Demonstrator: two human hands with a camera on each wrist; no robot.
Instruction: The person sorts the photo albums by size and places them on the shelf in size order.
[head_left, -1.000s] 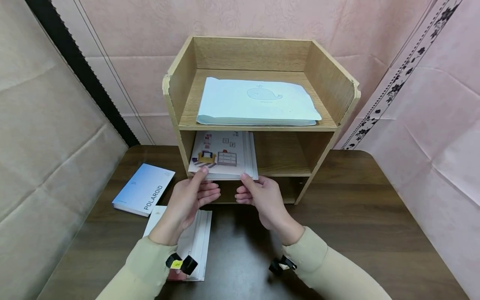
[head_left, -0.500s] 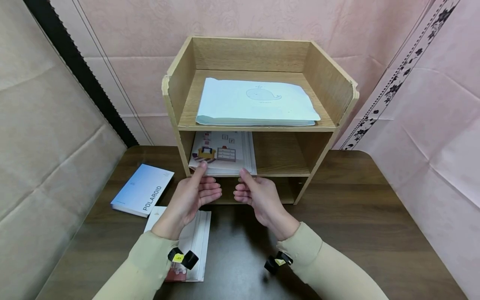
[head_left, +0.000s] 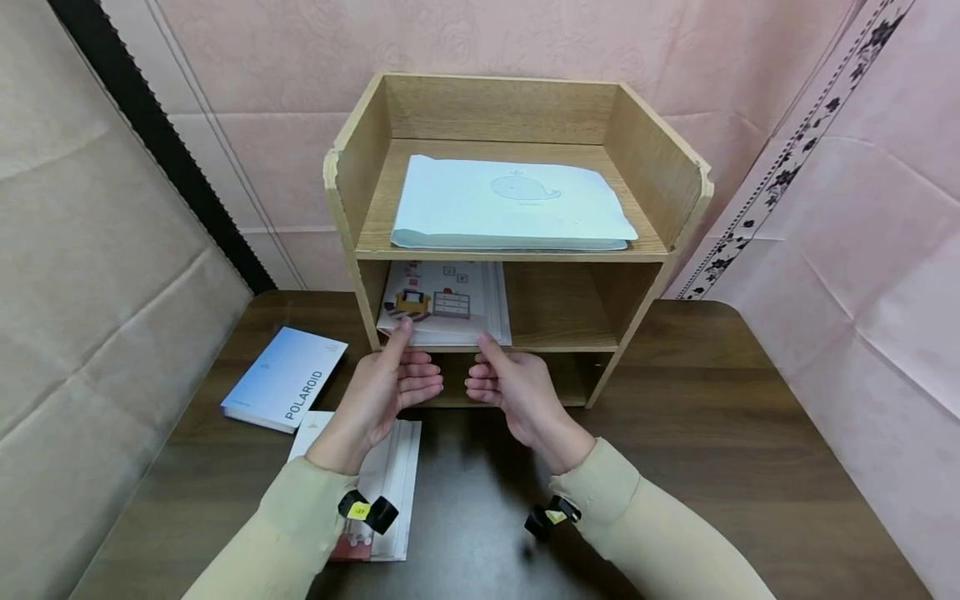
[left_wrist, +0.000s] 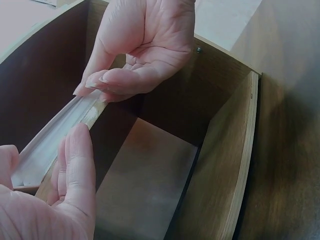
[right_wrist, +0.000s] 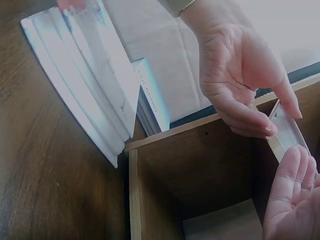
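A stack of thin books (head_left: 474,327), the top one printed with small furniture pictures, lies at the left of the middle compartment of a wooden shelf unit (head_left: 566,304). My left hand (head_left: 375,393) is at the stack's front left, its thumb at the front edge and its fingers extended below the shelf board. At the front right is my right hand (head_left: 525,400), thumb against the edge and fingers loosely bent beneath. In the left wrist view the stack's edge (left_wrist: 50,145) lies between the two hands, level with the board.
Pale blue sheets (head_left: 517,204) with a whale drawing lie on the top shelf. Left of the unit, a blue book marked POLAROID (head_left: 288,375) rests on the brown table (head_left: 712,467). Another white stack of books (head_left: 397,492) is partly under my left forearm.
The stack has slid backward into the compartment, its front edge going from overhanging to about level with the board. Both thumbs have followed it slightly inward.
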